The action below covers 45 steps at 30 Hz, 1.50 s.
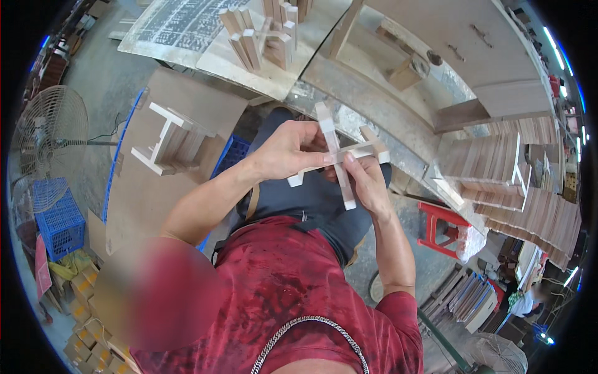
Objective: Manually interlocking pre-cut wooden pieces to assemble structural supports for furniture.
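Above my lap, both hands hold a cross-shaped wooden frame (pixel 329 131) of pale strips with short blocks at the ends. My left hand (pixel 286 151) closes on it from the left, thumb pressed near the middle joint. My right hand (pixel 369 182) grips the right side, its thumb also close to the joint. Some of the fingers are hidden behind the wood. On the worktable beyond stands a group of similar wooden frames with upright legs (pixel 251 48).
On a brown board at left lies a stack of wooden pieces (pixel 180 144). More stacked wood (pixel 483 159) fills the table's right end. A red plastic stool (pixel 430 234) stands below it. A blue crate (pixel 60 218) and a floor fan (pixel 53 140) are far left.
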Each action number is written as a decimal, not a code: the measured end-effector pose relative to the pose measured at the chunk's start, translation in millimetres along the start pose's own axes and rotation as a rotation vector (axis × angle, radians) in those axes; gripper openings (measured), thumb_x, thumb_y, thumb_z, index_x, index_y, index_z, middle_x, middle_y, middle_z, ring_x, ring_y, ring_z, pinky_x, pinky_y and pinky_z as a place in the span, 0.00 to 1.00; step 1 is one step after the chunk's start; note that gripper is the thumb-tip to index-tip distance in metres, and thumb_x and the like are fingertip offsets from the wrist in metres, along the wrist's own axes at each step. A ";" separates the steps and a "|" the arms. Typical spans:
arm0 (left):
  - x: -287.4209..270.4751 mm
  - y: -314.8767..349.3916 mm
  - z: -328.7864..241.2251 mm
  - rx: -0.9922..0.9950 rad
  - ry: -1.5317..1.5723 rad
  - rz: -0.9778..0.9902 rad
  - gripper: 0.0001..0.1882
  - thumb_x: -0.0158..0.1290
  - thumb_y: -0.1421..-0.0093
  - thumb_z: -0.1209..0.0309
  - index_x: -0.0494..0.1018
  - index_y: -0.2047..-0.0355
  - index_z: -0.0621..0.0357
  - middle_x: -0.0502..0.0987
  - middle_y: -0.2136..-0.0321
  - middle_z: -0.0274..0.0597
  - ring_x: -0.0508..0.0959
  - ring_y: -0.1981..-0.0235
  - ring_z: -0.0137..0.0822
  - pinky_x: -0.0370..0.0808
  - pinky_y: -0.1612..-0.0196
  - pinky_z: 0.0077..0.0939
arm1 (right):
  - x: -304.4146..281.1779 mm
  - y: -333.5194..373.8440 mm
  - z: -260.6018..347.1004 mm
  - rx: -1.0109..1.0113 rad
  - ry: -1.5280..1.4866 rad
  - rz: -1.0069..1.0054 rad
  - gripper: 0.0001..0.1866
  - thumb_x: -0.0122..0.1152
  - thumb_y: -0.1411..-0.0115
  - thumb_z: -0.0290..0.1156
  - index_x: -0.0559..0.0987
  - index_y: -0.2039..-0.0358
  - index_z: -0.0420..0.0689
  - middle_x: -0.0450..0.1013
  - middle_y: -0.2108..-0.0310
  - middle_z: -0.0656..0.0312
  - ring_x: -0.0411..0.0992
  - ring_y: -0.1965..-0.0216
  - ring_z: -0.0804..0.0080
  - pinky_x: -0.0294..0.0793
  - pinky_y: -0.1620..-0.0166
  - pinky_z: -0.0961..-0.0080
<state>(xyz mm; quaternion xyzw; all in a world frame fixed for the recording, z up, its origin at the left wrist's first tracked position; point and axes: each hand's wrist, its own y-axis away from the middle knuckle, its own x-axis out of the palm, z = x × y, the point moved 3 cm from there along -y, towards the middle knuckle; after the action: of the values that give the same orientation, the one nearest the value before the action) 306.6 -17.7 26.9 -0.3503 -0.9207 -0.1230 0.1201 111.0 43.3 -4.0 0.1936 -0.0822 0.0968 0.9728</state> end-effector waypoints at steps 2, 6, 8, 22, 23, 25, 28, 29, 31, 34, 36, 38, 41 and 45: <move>-13.2 6.5 -11.0 0.017 -0.074 -0.045 0.13 0.62 0.39 0.77 0.78 0.53 0.66 0.83 0.60 0.42 0.81 0.59 0.29 0.78 0.54 0.27 | -1.9 0.9 8.7 -0.155 0.084 0.056 0.24 0.58 0.30 0.46 0.81 0.52 0.33 0.80 0.61 0.58 0.77 0.60 0.73 0.76 0.55 0.75; -22.1 30.0 -42.1 0.157 -0.165 -0.143 0.16 0.61 0.38 0.76 0.76 0.50 0.64 0.82 0.58 0.39 0.80 0.57 0.27 0.77 0.54 0.26 | -18.6 -7.7 39.5 -0.105 0.060 0.005 0.25 0.59 0.33 0.42 0.78 0.45 0.33 0.78 0.53 0.56 0.75 0.48 0.68 0.72 0.44 0.67; -16.6 42.9 -58.3 0.174 -0.161 -0.181 0.17 0.62 0.37 0.76 0.75 0.49 0.66 0.80 0.55 0.39 0.79 0.54 0.27 0.77 0.47 0.27 | -1.1 -19.5 68.8 -0.202 -0.132 0.012 0.29 0.60 0.34 0.46 0.77 0.47 0.30 0.78 0.61 0.59 0.75 0.60 0.71 0.73 0.55 0.72; -133.3 44.1 -61.9 0.599 -0.983 -1.227 0.42 0.74 0.52 0.64 0.67 0.40 0.65 0.77 0.50 0.58 0.78 0.48 0.55 0.76 0.44 0.42 | 60.6 -142.0 238.2 -0.847 0.624 -0.016 0.13 0.61 0.31 0.29 0.77 0.49 0.39 0.79 0.57 0.63 0.74 0.59 0.78 0.75 0.56 0.77; -143.9 21.9 -46.4 0.485 -0.985 -1.222 0.45 0.75 0.53 0.62 0.66 0.39 0.65 0.77 0.52 0.57 0.79 0.49 0.55 0.76 0.45 0.41 | 63.7 -163.3 243.3 -0.817 0.623 0.048 0.12 0.61 0.31 0.28 0.77 0.49 0.39 0.78 0.57 0.64 0.74 0.59 0.78 0.75 0.56 0.76; -155.0 -13.9 -33.8 0.417 -0.926 -1.187 0.44 0.74 0.53 0.61 0.66 0.41 0.65 0.77 0.54 0.57 0.79 0.51 0.56 0.76 0.47 0.43 | 67.4 -196.5 245.8 -0.795 0.633 0.117 0.12 0.60 0.31 0.27 0.77 0.49 0.39 0.78 0.56 0.64 0.74 0.59 0.78 0.75 0.55 0.76; -173.0 -35.6 -24.4 0.343 -0.873 -1.098 0.38 0.71 0.53 0.62 0.67 0.46 0.65 0.77 0.59 0.56 0.80 0.56 0.57 0.77 0.51 0.45 | 66.0 -229.4 241.4 -0.628 0.624 0.139 0.12 0.61 0.31 0.28 0.78 0.49 0.40 0.78 0.56 0.65 0.74 0.58 0.78 0.75 0.55 0.75; -179.3 -38.6 -21.5 0.334 -0.880 -1.054 0.34 0.70 0.52 0.63 0.67 0.49 0.65 0.76 0.61 0.55 0.80 0.59 0.56 0.77 0.54 0.46 | 64.9 -236.8 239.8 -0.623 0.646 0.168 0.12 0.61 0.31 0.28 0.78 0.49 0.40 0.78 0.56 0.65 0.74 0.59 0.78 0.75 0.55 0.75; -188.9 -34.9 -24.1 0.321 -0.877 -1.006 0.33 0.68 0.50 0.64 0.67 0.49 0.65 0.77 0.60 0.56 0.80 0.59 0.57 0.78 0.54 0.46 | 68.5 -243.7 238.9 -0.588 0.637 0.194 0.12 0.62 0.31 0.31 0.79 0.49 0.41 0.79 0.58 0.65 0.72 0.63 0.78 0.73 0.56 0.76; -195.4 -31.3 -29.6 0.292 -0.863 -0.944 0.30 0.67 0.50 0.64 0.66 0.51 0.65 0.77 0.60 0.56 0.80 0.59 0.57 0.77 0.54 0.47 | 65.9 -248.9 241.2 -0.523 0.613 0.196 0.11 0.62 0.31 0.28 0.79 0.50 0.42 0.78 0.56 0.66 0.73 0.61 0.78 0.75 0.57 0.76; -196.7 -27.9 -33.4 0.275 -0.848 -0.929 0.30 0.67 0.50 0.65 0.66 0.53 0.64 0.77 0.60 0.55 0.80 0.59 0.57 0.77 0.55 0.47 | 66.1 -247.8 244.7 -0.563 0.601 0.195 0.11 0.62 0.32 0.28 0.79 0.50 0.42 0.78 0.57 0.66 0.73 0.61 0.78 0.75 0.57 0.76; -198.5 -25.4 -35.6 0.271 -0.805 -0.901 0.29 0.68 0.51 0.65 0.66 0.54 0.64 0.77 0.61 0.56 0.80 0.59 0.58 0.77 0.55 0.47 | 67.5 -248.8 242.1 -0.601 0.590 0.192 0.11 0.63 0.32 0.28 0.79 0.50 0.42 0.78 0.57 0.66 0.73 0.61 0.78 0.75 0.57 0.76; -202.1 -19.9 -31.9 0.268 -0.794 -0.911 0.30 0.69 0.52 0.65 0.67 0.55 0.64 0.77 0.62 0.57 0.79 0.58 0.59 0.76 0.54 0.47 | 70.2 -262.3 224.4 -0.591 0.633 0.209 0.12 0.63 0.32 0.27 0.79 0.50 0.42 0.78 0.59 0.65 0.73 0.62 0.78 0.74 0.57 0.76; -204.0 -26.2 -27.7 0.242 -0.788 -0.879 0.32 0.71 0.54 0.64 0.67 0.55 0.64 0.77 0.62 0.57 0.79 0.57 0.58 0.76 0.53 0.46 | 51.1 -266.5 185.4 -0.446 0.636 0.203 0.11 0.61 0.31 0.28 0.79 0.50 0.41 0.78 0.60 0.65 0.73 0.63 0.78 0.75 0.57 0.77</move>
<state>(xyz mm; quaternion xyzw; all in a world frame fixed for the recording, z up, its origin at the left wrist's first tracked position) 440.8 -170.9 -13.4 0.0600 -0.9619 0.0837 -0.2532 196.4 -263.0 79.0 -0.0710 0.1853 0.2271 0.9534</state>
